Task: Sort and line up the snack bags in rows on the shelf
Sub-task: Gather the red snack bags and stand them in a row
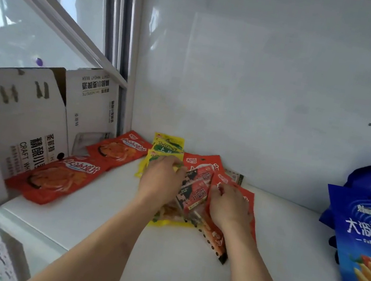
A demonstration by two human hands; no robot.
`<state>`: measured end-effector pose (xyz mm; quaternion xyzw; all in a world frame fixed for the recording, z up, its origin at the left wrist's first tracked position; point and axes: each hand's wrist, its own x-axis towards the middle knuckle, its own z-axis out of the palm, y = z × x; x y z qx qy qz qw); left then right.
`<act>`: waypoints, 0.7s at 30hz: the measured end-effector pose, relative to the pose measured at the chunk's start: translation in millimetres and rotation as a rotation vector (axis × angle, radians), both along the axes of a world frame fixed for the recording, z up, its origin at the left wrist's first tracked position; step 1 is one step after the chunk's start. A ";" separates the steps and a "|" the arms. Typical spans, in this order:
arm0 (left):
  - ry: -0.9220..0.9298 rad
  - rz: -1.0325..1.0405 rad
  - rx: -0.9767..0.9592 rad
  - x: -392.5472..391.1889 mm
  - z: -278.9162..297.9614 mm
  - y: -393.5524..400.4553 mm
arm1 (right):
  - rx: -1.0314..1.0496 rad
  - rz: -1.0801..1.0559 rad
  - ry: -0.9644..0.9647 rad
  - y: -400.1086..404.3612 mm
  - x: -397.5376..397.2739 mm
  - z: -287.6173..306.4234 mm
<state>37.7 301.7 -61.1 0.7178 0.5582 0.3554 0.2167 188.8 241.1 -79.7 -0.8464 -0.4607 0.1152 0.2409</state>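
Sorting goes best if the left hand (160, 180), fingers curled on the yellow bags (166, 148), and right hand (230, 204), gripping a red bag (247, 199), separate the mid-shelf (105, 215) pile by colour, then align edges.

Blue chip bag (368, 247) cut off right

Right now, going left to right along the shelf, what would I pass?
White cardboard box → orange snack bags → yellow bags → left hand → right hand → blue chip bags.
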 end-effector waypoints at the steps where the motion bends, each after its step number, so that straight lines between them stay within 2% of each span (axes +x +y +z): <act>1: -0.006 0.016 -0.010 -4.4 0.0 2.4 | -0.011 0.013 -0.043 0.0 -4.7 3.0; 4: -0.022 0.068 -0.027 -20.5 0.0 9.6 | 0.052 0.065 -0.164 2.9 -20.6 19.2; 9: 0.028 0.109 -0.002 -62.4 0.5 25.8 | 0.180 0.237 -0.140 23.3 -62.5 41.9; 11: 0.068 0.136 -0.033 -84.1 4.0 34.8 | 0.219 0.330 -0.039 35.7 -87.0 47.9; 14: 0.110 0.151 -0.071 -117.9 7.1 50.3 | 0.235 0.380 0.230 62.9 -126.9 49.0; 15: 0.103 0.172 -0.076 -129.9 6.4 56.5 | 0.226 0.368 0.305 74.5 -139.4 46.5; 18: 0.268 0.259 -0.085 -162.9 2.8 75.3 | 0.174 0.297 0.465 111.8 -171.6 28.9; 21: 0.343 0.222 -0.183 -188.9 -7.7 98.5 | 0.195 0.174 0.596 140.1 -187.8 14.7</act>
